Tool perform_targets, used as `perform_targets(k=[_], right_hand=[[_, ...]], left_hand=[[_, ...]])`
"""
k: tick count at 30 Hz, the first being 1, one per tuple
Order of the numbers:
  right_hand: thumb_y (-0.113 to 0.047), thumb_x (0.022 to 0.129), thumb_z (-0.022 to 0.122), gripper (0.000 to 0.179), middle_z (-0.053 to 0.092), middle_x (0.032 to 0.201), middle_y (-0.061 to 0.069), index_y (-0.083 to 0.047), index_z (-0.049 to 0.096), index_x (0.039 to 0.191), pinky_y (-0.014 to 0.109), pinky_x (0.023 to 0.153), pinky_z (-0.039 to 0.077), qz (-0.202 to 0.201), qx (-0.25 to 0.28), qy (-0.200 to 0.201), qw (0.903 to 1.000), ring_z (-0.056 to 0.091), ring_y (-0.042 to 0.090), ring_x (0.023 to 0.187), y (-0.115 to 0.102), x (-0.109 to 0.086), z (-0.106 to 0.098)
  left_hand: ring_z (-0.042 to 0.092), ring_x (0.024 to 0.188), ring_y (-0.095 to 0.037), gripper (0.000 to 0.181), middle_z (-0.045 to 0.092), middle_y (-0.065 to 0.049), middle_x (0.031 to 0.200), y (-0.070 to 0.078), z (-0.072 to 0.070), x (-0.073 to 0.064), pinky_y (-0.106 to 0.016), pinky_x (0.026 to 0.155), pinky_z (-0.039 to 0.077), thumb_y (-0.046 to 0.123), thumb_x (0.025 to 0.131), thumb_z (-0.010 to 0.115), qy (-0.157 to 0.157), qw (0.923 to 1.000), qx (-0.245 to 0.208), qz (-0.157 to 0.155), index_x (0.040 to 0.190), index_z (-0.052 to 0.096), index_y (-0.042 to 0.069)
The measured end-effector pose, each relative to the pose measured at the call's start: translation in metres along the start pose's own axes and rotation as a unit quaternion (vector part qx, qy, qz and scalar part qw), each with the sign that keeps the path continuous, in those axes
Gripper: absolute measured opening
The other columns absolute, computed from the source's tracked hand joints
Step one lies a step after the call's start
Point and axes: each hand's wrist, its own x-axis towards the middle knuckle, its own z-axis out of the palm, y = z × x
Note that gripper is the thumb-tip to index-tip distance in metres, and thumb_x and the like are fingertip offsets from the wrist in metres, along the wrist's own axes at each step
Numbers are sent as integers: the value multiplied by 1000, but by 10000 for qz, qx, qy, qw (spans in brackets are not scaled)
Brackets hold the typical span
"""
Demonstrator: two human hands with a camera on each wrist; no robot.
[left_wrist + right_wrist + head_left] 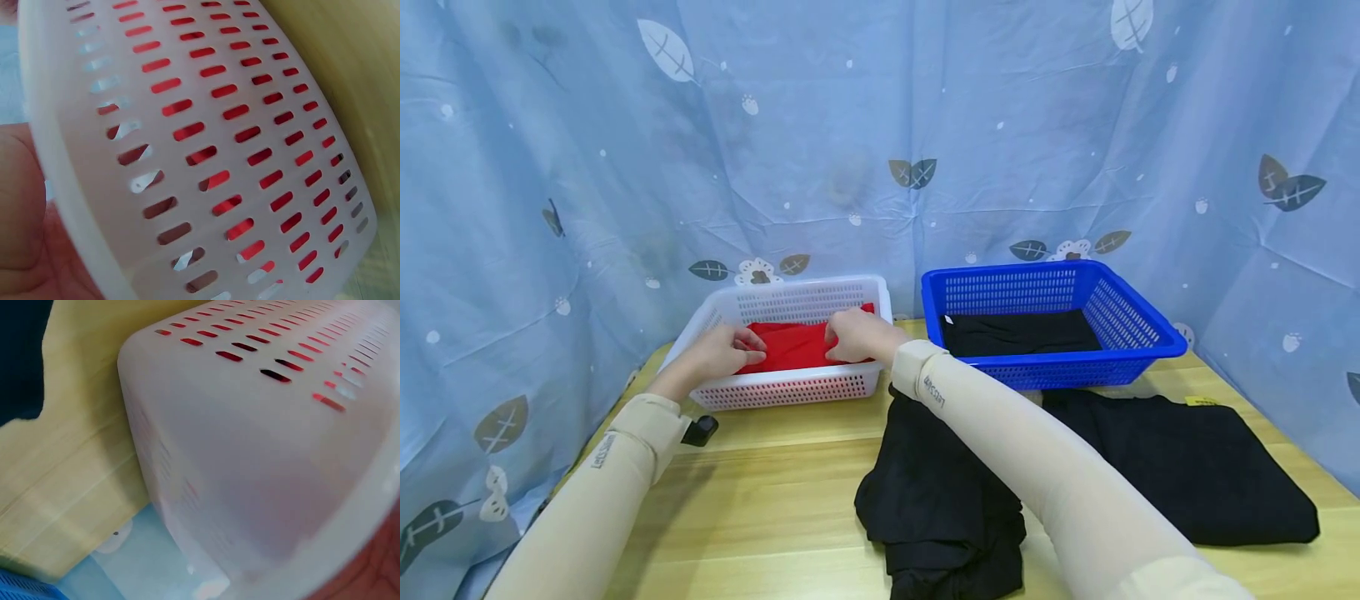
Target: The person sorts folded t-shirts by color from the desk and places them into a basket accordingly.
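Observation:
Folded red cloth [793, 344] lies in a white perforated basket [790, 390] at the back left. Over the basket's front rim reaches my left hand [718, 352], its bent fingers at the cloth's left end. At the right end, my right hand [863, 335] points its fingers down against the cloth. Whether either hand pinches the fabric is hidden. The left wrist view has part of the left hand [22, 212] behind the basket's rim, with red showing through the slots. Only a bit of the right hand [369, 562] appears in the right wrist view, beyond the rim.
A blue basket [1060, 360] holding folded black cloth [1018, 333] stands at the back right. In front lie a crumpled black cloth pile [936, 500], partly under the right forearm, and a flat black garment [1195, 475]. A blue patterned curtain [850, 125] encloses the wooden table [760, 508].

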Motion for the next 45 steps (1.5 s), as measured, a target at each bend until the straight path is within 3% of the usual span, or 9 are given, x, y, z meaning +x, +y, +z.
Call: perform_targets(k=[7, 10, 16, 20, 24, 30, 35, 39, 45], right_hand=[[-29, 104, 71, 40, 72, 136, 10, -9, 71, 139, 39, 106, 56, -95, 194, -132, 9997, 65, 24, 123, 6, -10, -11], [-29, 104, 71, 39, 73, 127, 10, -8, 71, 138, 34, 96, 59, -239, 336, -102, 9991, 66, 22, 112, 7, -16, -16], [-26, 104, 72, 40, 74, 106, 11, -11, 69, 141, 24, 72, 56, -592, 573, 92, 9966, 63, 19, 84, 9, -30, -23], [-24, 103, 73, 40, 72, 109, 10, -14, 69, 141, 24, 74, 58, -780, 700, 217, 9943, 65, 20, 91, 9, -42, -28], [-24, 103, 72, 37, 74, 114, 8, -13, 71, 139, 26, 82, 61, -966, 744, 238, 9923, 68, 22, 104, 12, -58, -33], [-26, 104, 71, 36, 77, 114, 7, -14, 71, 138, 26, 82, 63, -1062, 783, 216, 9910, 71, 22, 104, 21, -84, -37], [-26, 104, 72, 35, 77, 120, 7, -15, 72, 137, 28, 85, 63, -1349, 731, 152, 9880, 74, 19, 99, 29, -109, -37], [-26, 104, 71, 33, 76, 127, 6, -16, 73, 136, 29, 87, 62, -1504, 745, -69, 9858, 75, 17, 98, 38, -128, -33], [-32, 104, 71, 35, 72, 138, 5, -22, 73, 137, 35, 94, 61, -1328, 708, -569, 9870, 73, 14, 96, 53, -151, -27]], left_hand=[[61, 119, -38, 32, 67, -22, 129, 5, 4, -10, -51, 100, 55, 25, 106, 66, 136, 9994, -85, 310, 132, 69, 6], [64, 116, -37, 34, 69, -22, 129, 11, 9, -17, -49, 99, 56, 23, 105, 67, 277, 9983, -132, 490, 134, 69, 5], [67, 95, -26, 34, 74, -16, 117, 23, 16, -36, -35, 82, 57, 17, 103, 70, 634, 9920, -352, 1037, 135, 68, 6], [68, 92, -24, 31, 75, -13, 111, 30, 20, -53, -33, 79, 56, 15, 102, 72, 942, 9839, -515, 1428, 132, 69, 8], [71, 94, -25, 31, 74, -9, 106, 38, 28, -71, -32, 75, 57, 14, 101, 74, 895, 9788, -756, 1677, 132, 69, 13], [69, 84, -17, 35, 73, -1, 102, 52, 53, -98, -28, 70, 57, 11, 99, 76, 452, 9664, -966, 2340, 132, 70, 18], [71, 80, -14, 38, 73, 1, 102, 68, 83, -119, -26, 68, 59, 15, 100, 75, -425, 9458, -1184, 2994, 137, 68, 20], [71, 83, -7, 38, 74, -2, 105, 79, 103, -135, -25, 70, 59, 19, 102, 74, -1093, 9308, -1478, 3161, 139, 66, 19], [67, 89, -1, 38, 75, -4, 111, 89, 124, -150, -23, 74, 58, 23, 104, 71, -1972, 9158, -1811, 2992, 141, 66, 20]])
